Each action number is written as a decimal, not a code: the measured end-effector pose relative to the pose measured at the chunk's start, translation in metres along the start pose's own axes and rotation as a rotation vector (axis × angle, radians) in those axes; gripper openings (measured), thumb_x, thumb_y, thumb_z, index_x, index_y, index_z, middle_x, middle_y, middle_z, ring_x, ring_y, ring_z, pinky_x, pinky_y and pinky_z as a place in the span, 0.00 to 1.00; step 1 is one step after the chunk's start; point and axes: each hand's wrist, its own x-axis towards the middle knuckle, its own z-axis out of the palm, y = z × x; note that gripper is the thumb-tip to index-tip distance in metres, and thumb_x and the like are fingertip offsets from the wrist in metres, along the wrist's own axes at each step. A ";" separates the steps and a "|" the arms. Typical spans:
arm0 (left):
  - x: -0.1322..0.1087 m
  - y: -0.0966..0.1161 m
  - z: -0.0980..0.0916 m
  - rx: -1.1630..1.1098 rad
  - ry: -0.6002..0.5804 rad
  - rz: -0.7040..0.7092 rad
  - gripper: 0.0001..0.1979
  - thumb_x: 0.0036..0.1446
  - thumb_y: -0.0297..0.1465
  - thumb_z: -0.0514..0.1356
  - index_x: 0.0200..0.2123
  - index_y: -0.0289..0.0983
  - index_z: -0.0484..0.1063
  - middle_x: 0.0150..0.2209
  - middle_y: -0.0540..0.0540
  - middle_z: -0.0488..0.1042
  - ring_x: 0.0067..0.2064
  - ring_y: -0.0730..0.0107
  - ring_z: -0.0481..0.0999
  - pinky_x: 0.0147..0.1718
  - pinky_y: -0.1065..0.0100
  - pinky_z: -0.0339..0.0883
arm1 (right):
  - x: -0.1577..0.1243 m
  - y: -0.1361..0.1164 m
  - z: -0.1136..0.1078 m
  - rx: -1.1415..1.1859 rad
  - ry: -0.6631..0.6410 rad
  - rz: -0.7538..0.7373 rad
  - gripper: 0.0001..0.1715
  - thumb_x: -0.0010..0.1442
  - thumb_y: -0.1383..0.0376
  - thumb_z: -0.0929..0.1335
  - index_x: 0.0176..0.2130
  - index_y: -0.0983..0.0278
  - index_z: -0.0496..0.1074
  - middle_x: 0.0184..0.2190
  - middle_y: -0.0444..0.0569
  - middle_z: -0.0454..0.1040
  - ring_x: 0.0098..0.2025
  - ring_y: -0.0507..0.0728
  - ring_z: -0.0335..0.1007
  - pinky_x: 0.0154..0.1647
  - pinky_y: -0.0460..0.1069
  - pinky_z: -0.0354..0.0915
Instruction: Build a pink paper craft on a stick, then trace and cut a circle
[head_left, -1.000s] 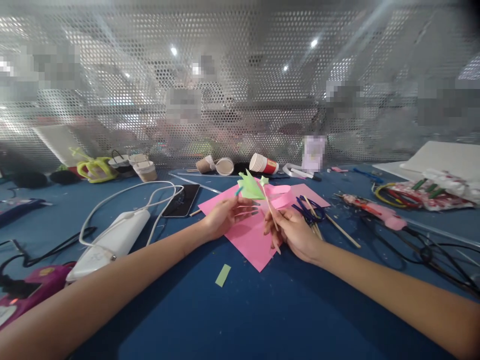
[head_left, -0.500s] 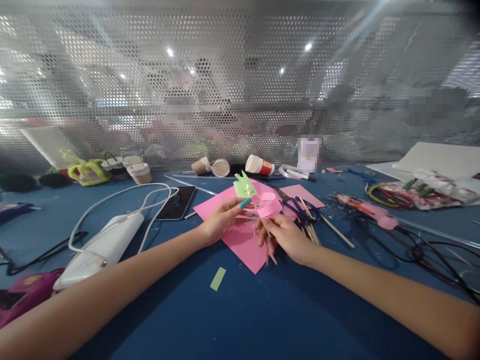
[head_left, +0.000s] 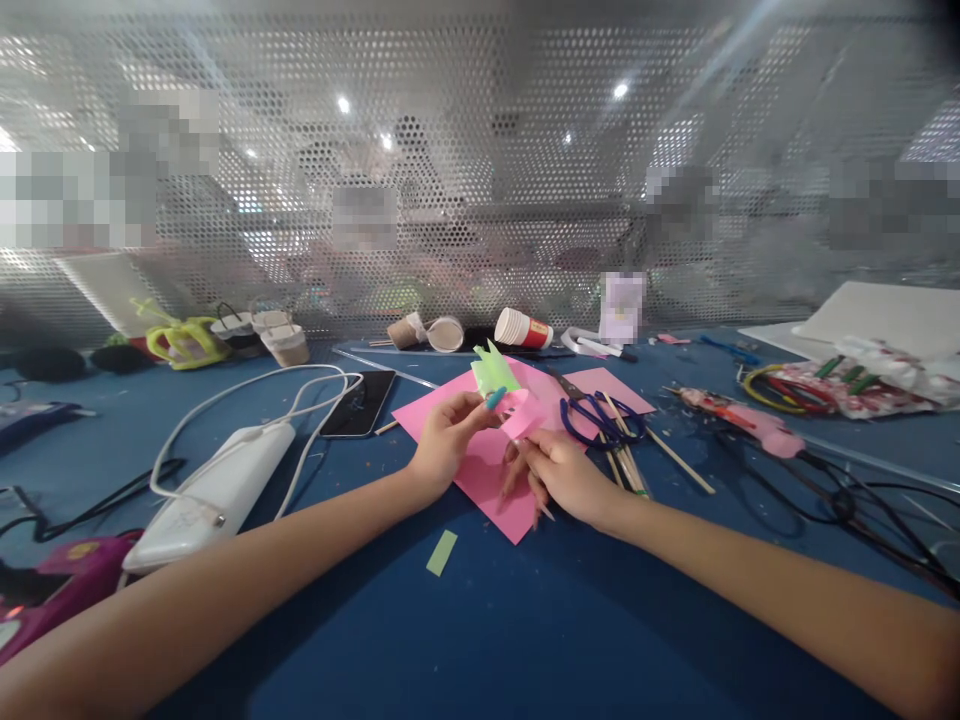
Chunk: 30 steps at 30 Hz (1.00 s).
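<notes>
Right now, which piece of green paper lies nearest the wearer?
The small green strip, lying on the blue tabletop in front of the pink sheet; the larger, pointed green paper is farther back, beyond the left hand.

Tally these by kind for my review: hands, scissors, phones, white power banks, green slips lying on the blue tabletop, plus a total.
Hands: 2 (left hand, right hand)
Scissors: 1
Phone: 1
White power bank: 1
Green slip: 1
Total: 6
</notes>
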 end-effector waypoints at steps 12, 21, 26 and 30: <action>-0.001 -0.001 0.005 0.074 0.080 0.040 0.10 0.45 0.35 0.68 0.27 0.35 0.73 0.24 0.51 0.72 0.28 0.74 0.70 0.32 0.69 0.64 | -0.005 -0.005 0.003 0.001 0.001 0.031 0.21 0.52 0.52 0.71 0.36 0.61 0.61 0.20 0.36 0.68 0.10 0.46 0.59 0.10 0.43 0.63; -0.005 0.004 0.006 0.140 -0.006 0.025 0.13 0.49 0.36 0.65 0.38 0.37 0.78 0.27 0.48 0.76 0.35 0.65 0.74 0.38 0.65 0.67 | -0.007 -0.010 0.003 0.030 0.261 -0.044 0.29 0.48 0.52 0.73 0.44 0.61 0.61 0.30 0.45 0.71 0.22 0.53 0.70 0.12 0.47 0.68; -0.006 0.005 0.008 0.132 -0.112 -0.005 0.11 0.47 0.38 0.66 0.28 0.35 0.78 0.34 0.43 0.79 0.45 0.57 0.74 0.43 0.61 0.67 | -0.006 -0.006 0.001 0.009 0.413 -0.266 0.24 0.49 0.56 0.74 0.39 0.60 0.62 0.38 0.48 0.72 0.39 0.56 0.72 0.40 0.53 0.72; -0.006 0.004 0.009 0.101 -0.107 -0.036 0.12 0.46 0.38 0.67 0.29 0.35 0.78 0.42 0.41 0.78 0.43 0.58 0.75 0.38 0.62 0.71 | -0.006 -0.005 0.000 0.070 0.404 -0.279 0.20 0.55 0.54 0.70 0.41 0.59 0.59 0.35 0.46 0.71 0.35 0.55 0.72 0.36 0.52 0.72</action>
